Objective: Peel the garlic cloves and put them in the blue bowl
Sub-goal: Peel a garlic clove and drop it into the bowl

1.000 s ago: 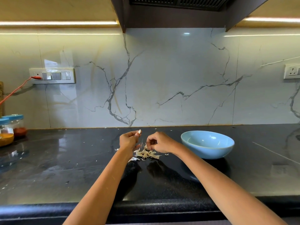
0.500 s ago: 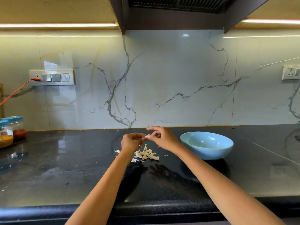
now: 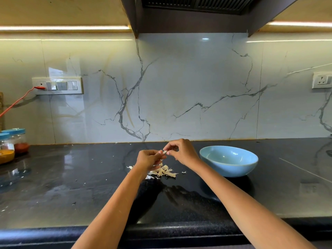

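One garlic clove [image 3: 164, 152] is sitting pinched between the fingers of two hands, left hand [image 3: 148, 159] and right hand [image 3: 182, 151], beside one blue bowl [image 3: 229, 160].

Black glossy tabletop [image 3: 71, 186], reflective, front edge along the bottom of the frame. White marble-look backsplash [image 3: 188, 90] with grey veins. Dark hood [image 3: 194, 13] top centre. Warm strip lights [image 3: 62, 28] under the cabinets on both sides. Switch panel [image 3: 57, 85] at left with red cable [image 3: 16, 103]; socket [image 3: 321, 80] at right edge. Two blue-lidded jars [image 3: 12, 144] far left.
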